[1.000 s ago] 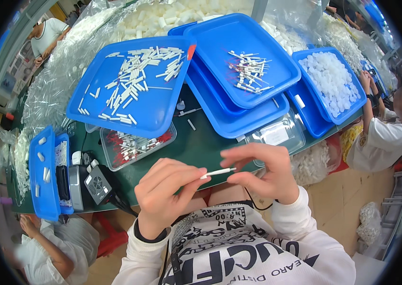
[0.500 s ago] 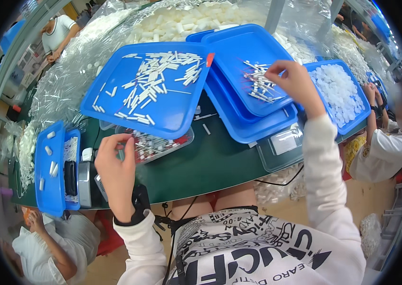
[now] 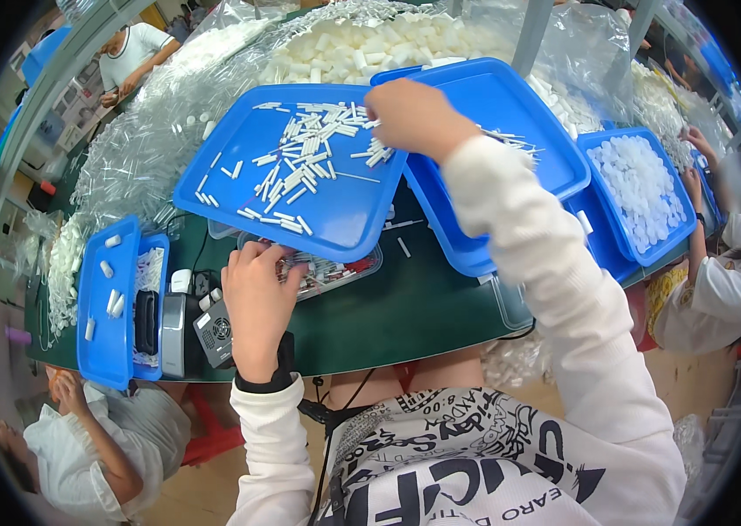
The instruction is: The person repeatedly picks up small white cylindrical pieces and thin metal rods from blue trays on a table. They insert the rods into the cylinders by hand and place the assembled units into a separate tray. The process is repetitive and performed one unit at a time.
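Note:
A blue tray [image 3: 348, 210] with many short white tubes [image 3: 304, 145] lies tilted in front of me. My right hand [image 3: 418, 118] reaches across its right edge, fingers bent together beside the tubes; what they hold, if anything, is hidden. My left hand [image 3: 261, 298] is at the near edge of a clear plastic container [image 3: 375, 263], thumb apart from the curled fingers. Small white and red parts [image 3: 326, 273] fill that container, partly under the tray. Right of it, a second blue tray [image 3: 554, 180] holds thin white sticks [image 3: 515, 142], mostly covered by my right forearm.
Stacked blue trays lie beneath the right one. A blue tray of translucent white pieces [image 3: 638, 184] stands farther right. At left are a small blue tray [image 3: 99, 298] with white cylinders and a grey device [image 3: 182, 333]. White cylinders [image 3: 370, 48] are heaped behind. Co-workers sit at both sides.
My right hand has moved left from the thin sticks to the tray of white tubes. My left hand has shifted right to the clear container, its thumb now spread from the fingers.

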### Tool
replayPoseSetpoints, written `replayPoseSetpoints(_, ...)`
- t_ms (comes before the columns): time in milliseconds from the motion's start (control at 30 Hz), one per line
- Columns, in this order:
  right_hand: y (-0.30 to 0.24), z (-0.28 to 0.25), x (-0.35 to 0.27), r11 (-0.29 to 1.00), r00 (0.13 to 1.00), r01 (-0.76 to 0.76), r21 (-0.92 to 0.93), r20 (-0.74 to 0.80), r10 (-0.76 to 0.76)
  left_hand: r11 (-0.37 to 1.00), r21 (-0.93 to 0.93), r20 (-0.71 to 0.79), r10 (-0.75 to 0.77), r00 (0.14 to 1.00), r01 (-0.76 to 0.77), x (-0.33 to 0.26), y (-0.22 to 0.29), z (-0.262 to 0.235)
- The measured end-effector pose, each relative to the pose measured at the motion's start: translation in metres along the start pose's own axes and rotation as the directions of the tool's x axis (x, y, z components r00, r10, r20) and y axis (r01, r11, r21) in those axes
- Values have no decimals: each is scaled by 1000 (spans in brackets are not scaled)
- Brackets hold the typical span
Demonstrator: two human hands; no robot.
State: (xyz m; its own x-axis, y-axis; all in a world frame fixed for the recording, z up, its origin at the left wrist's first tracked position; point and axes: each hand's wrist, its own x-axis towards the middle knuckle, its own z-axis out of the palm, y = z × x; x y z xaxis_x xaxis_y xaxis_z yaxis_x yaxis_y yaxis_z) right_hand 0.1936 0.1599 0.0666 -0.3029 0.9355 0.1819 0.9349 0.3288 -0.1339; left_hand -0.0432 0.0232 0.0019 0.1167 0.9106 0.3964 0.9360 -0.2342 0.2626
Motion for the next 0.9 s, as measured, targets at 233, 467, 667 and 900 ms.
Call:
replayPoseSetpoints(233,0,33,22,999,999,-16,-34,31,17,996,-81,-28,-30,999,28,2,-8,2)
replayPoseSetpoints(467,8,32,0,979,981,31,200,-193,8,990,-141,1,16,1000,-16,3,-9,9)
replayPoseSetpoints(667,-5,5,-57,876,892,205,438,-452,17,991,-137,19,2,1000,1,-1,-10,7)
replayPoseSetpoints(900,-30,-16,-153,548,924,131,826,-302,235,999,-49,-74,15,997,-19,-3,-7,-3)
